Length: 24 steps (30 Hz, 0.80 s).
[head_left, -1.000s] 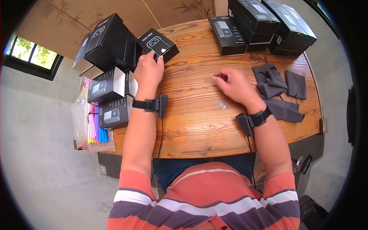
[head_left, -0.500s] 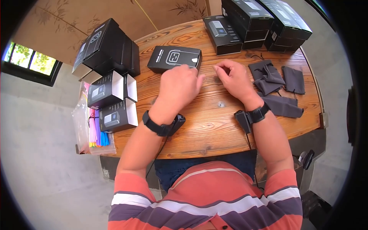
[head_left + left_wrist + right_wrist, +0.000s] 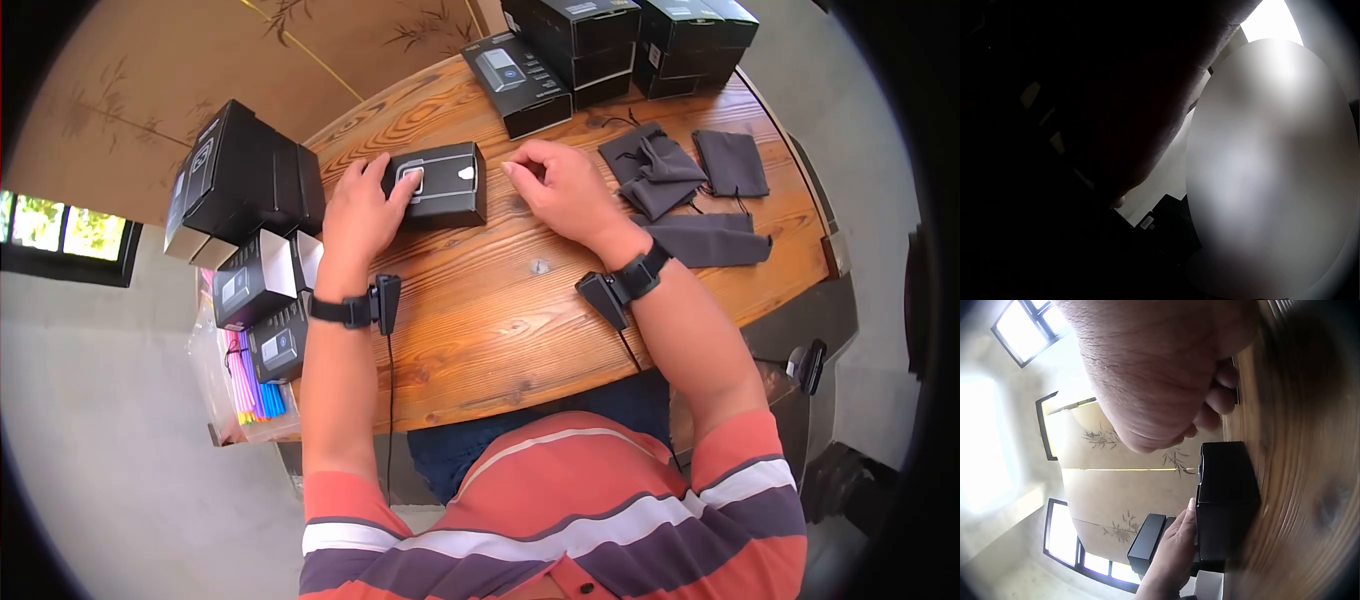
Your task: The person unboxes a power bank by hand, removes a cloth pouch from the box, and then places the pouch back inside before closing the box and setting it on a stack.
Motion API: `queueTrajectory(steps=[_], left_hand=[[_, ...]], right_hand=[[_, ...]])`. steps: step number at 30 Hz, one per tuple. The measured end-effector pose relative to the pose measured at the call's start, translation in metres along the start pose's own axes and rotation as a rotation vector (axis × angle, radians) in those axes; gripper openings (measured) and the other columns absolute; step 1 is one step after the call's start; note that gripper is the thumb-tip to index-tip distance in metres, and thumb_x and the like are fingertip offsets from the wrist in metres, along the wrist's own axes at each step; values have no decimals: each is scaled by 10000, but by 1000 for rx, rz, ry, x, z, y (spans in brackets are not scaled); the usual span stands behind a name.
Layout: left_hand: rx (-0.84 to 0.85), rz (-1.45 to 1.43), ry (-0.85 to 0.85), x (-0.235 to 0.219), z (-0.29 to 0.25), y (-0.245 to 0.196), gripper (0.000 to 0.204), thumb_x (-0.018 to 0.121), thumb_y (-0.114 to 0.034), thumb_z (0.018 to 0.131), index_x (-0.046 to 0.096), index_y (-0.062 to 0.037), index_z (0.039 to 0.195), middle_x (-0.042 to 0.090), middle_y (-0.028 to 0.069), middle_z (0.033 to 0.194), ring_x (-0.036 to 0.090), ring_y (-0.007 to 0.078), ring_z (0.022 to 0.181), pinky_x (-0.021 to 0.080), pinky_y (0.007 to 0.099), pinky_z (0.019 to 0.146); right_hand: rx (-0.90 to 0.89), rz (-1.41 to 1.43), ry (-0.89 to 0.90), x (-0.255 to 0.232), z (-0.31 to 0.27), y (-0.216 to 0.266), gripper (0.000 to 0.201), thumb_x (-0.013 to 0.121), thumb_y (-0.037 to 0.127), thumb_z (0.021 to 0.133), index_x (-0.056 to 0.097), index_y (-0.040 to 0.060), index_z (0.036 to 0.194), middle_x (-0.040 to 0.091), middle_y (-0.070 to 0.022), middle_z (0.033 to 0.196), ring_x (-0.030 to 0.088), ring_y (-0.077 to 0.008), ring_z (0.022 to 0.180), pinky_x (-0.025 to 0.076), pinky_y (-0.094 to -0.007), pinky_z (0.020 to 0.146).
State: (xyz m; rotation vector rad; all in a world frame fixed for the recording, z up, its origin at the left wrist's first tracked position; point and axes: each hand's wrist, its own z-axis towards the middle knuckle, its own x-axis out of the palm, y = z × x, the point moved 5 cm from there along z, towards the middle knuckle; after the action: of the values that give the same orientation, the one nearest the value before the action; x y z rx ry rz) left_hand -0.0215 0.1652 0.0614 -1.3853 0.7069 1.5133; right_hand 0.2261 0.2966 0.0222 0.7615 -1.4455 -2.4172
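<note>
A black printed box [image 3: 440,185] lies on the wooden table, its long side facing me and a white spot near its right end. My left hand [image 3: 365,215] holds the box's left end, the thumb over its top face and the fingers at the far left corner. In the right wrist view, the left hand [image 3: 1172,553] shows behind the black box [image 3: 1225,494]. A short way right of the box, my right hand [image 3: 565,190] rests on the table with fingers loosely curled and nothing in them. Dark shadow and a blurred oval fill most of the left wrist view.
Black boxes [image 3: 245,175] are stacked at the left, with smaller boxes [image 3: 250,280] and a plastic bag of coloured sticks [image 3: 250,385] nearer me. More boxes [image 3: 520,85] stand at the back right. Several grey cloth pouches [image 3: 730,165] lie at the right. Wrist-camera cables hang over the table's front edge.
The left hand brought the box from beside the left stack toward the middle, turned it, and shifted from its near side to its left end. The right hand stays loosely curled; the head view turned.
</note>
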Motion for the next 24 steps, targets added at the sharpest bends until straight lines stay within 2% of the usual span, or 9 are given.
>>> queueTrajectory(steps=[2, 4, 6, 8, 9, 13, 16, 18, 24], left_hand=[[-3, 15, 18, -15, -12, -18, 715, 743, -601, 1026, 724, -22, 1445, 708, 254, 1414, 697, 408, 1301, 562, 474, 1087], [22, 47, 232, -27, -25, -42, 787, 846, -621, 920, 744, -7, 1401, 722, 245, 1391, 706, 417, 1285, 564, 470, 1087], [100, -21, 228, -23, -36, -48, 930, 920, -652, 807, 714, 0, 1438, 711, 252, 1412, 682, 429, 1318, 528, 492, 1131], [522, -97, -13, -16, -51, -65, 1009, 955, -643, 761, 674, -2, 1488, 701, 253, 1435, 653, 431, 1353, 482, 515, 1172], [514, -127, 44, -9, -53, -66, 1061, 984, -622, 723, 644, -19, 1527, 688, 248, 1457, 630, 416, 1378, 445, 523, 1200], [501, -207, 61, -12, -54, -69, 990, 995, -568, 732, 672, -20, 1490, 716, 234, 1412, 671, 410, 1309, 491, 502, 1159], [343, -298, 103, -4, -55, -61, 926, 992, -539, 748, 693, -18, 1453, 747, 222, 1348, 704, 423, 1228, 536, 486, 1104], [527, -357, -98, -11, -64, -72, 870, 985, -502, 770, 706, -19, 1438, 769, 215, 1304, 724, 435, 1181, 565, 469, 1062], [568, -279, 49, -10, -83, -101, 936, 987, -449, 768, 641, -61, 1546, 667, 226, 1515, 651, 421, 1370, 493, 514, 1184]], right_hand=[[28, 5, 26, 0, 0, -1, 195, 755, 217, 1025, 804, 29, 1005, 767, -155, 826, 740, -295, 738, 563, -392, 693], [63, 9, 36, -1, 0, 0, 202, 754, 226, 1027, 807, 32, 1009, 768, -155, 827, 742, -293, 741, 564, -393, 693], [94, 17, 50, 2, 1, -2, 208, 753, 235, 1029, 810, 36, 1013, 770, -154, 828, 744, -291, 743, 566, -395, 694], [39, -14, 20, 3, 1, -5, 221, 753, 253, 1031, 812, 39, 1020, 774, -154, 835, 747, -286, 746, 569, -397, 695], [38, -15, 23, 3, 1, -6, 221, 753, 253, 1031, 812, 39, 1020, 774, -154, 835, 747, -286, 746, 569, -397, 695], [19, -22, 23, 4, 2, -10, 224, 755, 260, 1030, 815, 44, 1029, 777, -159, 851, 747, -298, 760, 570, -404, 703], [4, -26, 41, 7, 1, -11, 225, 752, 261, 1030, 817, 46, 1029, 777, -162, 857, 746, -308, 764, 570, -409, 705], [5, -25, 57, 9, 1, -13, 225, 751, 261, 1030, 817, 46, 1028, 777, -163, 859, 745, -313, 765, 569, -411, 705], [20, -40, 115, 11, 0, -9, 221, 755, 265, 1024, 819, 53, 1031, 777, -165, 862, 741, -317, 761, 568, -413, 710]])
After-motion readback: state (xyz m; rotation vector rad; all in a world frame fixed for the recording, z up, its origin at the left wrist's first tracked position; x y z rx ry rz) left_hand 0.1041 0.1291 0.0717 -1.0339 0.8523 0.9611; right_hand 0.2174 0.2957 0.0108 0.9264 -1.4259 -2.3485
